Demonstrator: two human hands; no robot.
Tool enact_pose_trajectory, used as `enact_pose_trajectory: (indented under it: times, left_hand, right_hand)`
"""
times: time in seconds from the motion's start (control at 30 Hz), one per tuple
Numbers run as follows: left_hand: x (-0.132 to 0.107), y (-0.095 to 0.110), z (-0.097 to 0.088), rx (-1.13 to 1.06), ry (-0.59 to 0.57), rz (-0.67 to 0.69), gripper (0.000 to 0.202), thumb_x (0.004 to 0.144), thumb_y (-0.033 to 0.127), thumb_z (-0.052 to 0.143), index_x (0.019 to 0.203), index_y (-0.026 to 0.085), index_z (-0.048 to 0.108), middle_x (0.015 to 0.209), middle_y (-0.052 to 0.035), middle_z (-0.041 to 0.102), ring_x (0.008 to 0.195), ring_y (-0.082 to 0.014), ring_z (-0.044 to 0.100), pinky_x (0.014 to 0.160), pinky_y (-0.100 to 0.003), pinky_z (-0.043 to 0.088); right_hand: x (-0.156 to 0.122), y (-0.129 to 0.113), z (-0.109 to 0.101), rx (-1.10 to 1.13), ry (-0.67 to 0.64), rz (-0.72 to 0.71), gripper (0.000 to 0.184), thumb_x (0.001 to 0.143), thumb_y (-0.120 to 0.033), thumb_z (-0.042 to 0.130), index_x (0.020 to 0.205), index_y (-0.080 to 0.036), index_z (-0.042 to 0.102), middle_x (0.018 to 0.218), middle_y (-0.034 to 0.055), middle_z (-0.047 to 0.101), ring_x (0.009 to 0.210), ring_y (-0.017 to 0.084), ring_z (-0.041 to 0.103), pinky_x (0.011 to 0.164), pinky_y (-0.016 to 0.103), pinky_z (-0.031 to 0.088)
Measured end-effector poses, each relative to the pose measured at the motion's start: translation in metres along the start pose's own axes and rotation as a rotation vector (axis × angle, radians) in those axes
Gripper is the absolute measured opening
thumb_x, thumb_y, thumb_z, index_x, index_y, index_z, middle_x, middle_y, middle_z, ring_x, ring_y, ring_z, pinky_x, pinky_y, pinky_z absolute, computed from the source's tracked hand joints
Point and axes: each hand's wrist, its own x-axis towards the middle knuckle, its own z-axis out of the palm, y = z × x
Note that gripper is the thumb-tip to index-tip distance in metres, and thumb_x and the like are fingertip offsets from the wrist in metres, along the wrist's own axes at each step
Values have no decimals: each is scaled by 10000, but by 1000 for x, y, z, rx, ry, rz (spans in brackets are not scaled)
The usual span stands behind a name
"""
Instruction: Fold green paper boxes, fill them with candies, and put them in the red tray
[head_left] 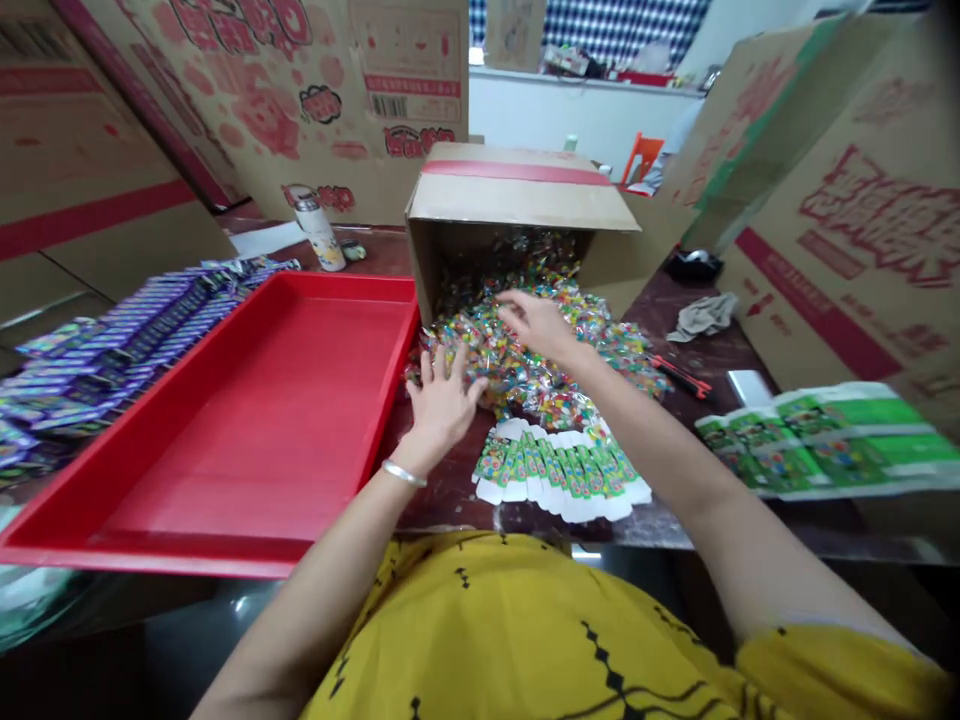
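A heap of small clear packets of multicoloured candy [551,385] spills from a cardboard box [517,200] lying on its side. My left hand [441,405] rests at the heap's left edge, fingers spread, with a bracelet on the wrist. Over the middle of the heap is my right hand [538,325], its fingers loosely bent and a little apart; no packet shows between them. Just in front of the heap lies a fanned row of flat green-and-white cartons [559,465].
A red tray [255,400] stands left, beside stacked purple packs [127,350]. A bottle [320,230] is behind it. To the right are red-handled scissors [682,377], a cloth [703,317], a white block [748,388] and green printed cartons [832,440]. Large cartons [862,220] flank the table.
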Motion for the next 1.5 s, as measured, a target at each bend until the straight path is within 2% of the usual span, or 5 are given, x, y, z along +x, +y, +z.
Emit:
enact_pose_trajectory:
  times: [0.23,0.43,0.6,1.1,1.5]
  left_hand:
    - [-107,11,31,55,-69,207,639,877,556,553,1341,118,515,1181,-201,608,1098,-341,559,848,-447,535]
    - [-113,-15,60,-19,-14,390,605,942,480,481,1487,236,381,1567,-144,352,1452,-328,300,1093,-518,398]
    - [-114,-18,67,8,-99,634,573,947,485,465,1495,375,342,1606,-53,292,1487,-324,236,1147,-610,279]
    - [-138,-41,47,23,-100,420,435,970,410,453,1352,227,549,1428,-110,545,1287,-297,491,1089,-504,366]
    - [-132,-47,41,-542,80,148,312,957,295,503,1250,196,545,1300,-132,584,1204,-251,539,1012,-413,426]
  right_hand:
    - [-139,-37,33,-162,-219,210,313,944,-417,526,981,-206,754,989,99,735,915,257,660,805,344,471]
    - [-227,-15,30,-320,203,456,494,995,-450,370,1320,-147,586,1406,148,539,1365,292,385,1122,450,323]
    - [-288,-8,51,-393,16,762,839,937,-623,329,1487,11,320,1564,266,272,1473,367,191,1160,528,228]
    - [-177,-73,61,-43,-170,212,308,1010,-374,423,1170,-248,654,1058,90,651,983,227,629,820,324,487]
    - [-121,-75,68,372,-293,363,123,900,-308,614,854,-218,544,744,-21,626,662,155,636,639,261,449]
